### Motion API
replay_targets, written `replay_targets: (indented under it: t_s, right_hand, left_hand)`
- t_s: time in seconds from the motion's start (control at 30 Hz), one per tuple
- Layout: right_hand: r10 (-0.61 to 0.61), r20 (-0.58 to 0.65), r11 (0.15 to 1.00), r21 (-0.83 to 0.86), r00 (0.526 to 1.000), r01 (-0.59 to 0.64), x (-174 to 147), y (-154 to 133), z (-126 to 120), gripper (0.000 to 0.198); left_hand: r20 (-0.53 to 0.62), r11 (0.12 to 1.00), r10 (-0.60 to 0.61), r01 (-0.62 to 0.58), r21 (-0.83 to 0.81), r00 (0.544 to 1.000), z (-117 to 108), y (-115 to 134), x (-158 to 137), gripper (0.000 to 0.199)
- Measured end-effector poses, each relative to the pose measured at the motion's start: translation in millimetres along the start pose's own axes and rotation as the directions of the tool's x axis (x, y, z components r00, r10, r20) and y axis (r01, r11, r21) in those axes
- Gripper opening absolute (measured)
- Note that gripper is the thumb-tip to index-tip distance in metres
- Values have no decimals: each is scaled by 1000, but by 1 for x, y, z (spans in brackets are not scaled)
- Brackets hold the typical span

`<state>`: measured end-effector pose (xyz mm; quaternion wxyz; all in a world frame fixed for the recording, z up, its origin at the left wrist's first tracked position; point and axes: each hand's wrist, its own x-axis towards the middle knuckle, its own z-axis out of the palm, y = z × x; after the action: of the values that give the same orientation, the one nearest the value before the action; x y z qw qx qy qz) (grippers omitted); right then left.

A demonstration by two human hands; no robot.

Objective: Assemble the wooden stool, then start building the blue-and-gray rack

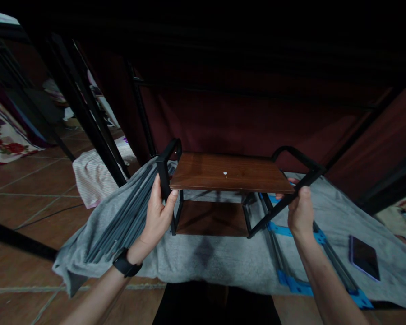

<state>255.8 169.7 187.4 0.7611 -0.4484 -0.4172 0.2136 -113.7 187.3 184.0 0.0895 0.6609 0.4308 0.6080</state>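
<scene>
A small two-tier shelf (230,169) with brown wood-look boards and a black metal frame stands on a grey blanket (206,262). My left hand (159,207) grips the frame's left side, thumb at the corner of the upper board. Around the right side of the frame my right hand (299,207) is closed, with some fingers hidden behind the board. The lower board (213,219) shows beneath the upper one. A tiny white speck lies on the upper board. A black watch (126,264) is on my left wrist.
Left of the shelf lies a bundle of grey tubes (125,216). On the right are grey tubes with blue connectors (292,284) and a phone (364,257). Black metal posts (84,108) and a dark red curtain (230,122) surround the blanket. A striped cloth (94,176) rests at left.
</scene>
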Motion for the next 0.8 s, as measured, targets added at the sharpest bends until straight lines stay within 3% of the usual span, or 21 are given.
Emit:
replay_targets:
  t_s: [0.2, 0.37, 0.47, 0.6, 0.8]
  right_hand:
    - [33, 12, 998, -51, 999, -33, -7, -5, 7, 48]
    - [72, 157, 992, -117, 985, -54, -19, -15, 27, 49]
    - [53, 178, 991, -130, 983, -30, -24, -18, 36, 48]
    - [76, 182, 993, -104, 980, -57, -27, -20, 39, 48]
    - [84, 150, 994, -84, 985, -72, -24, -20, 36, 50]
  left_hand:
    - [-107, 1000, -11, 11, 8, 994, 3, -4, 4, 50]
    - [-211, 999, -47, 44, -21, 976, -7, -9, 15, 51]
    - [-175, 992, -108, 94, -82, 979, -18, -8, 16, 59]
    - [-62, 962, -200, 184, -199, 978, -31, -6, 14, 54]
    - [-137, 968, -229, 209, -142, 964, -27, 1, 23, 33]
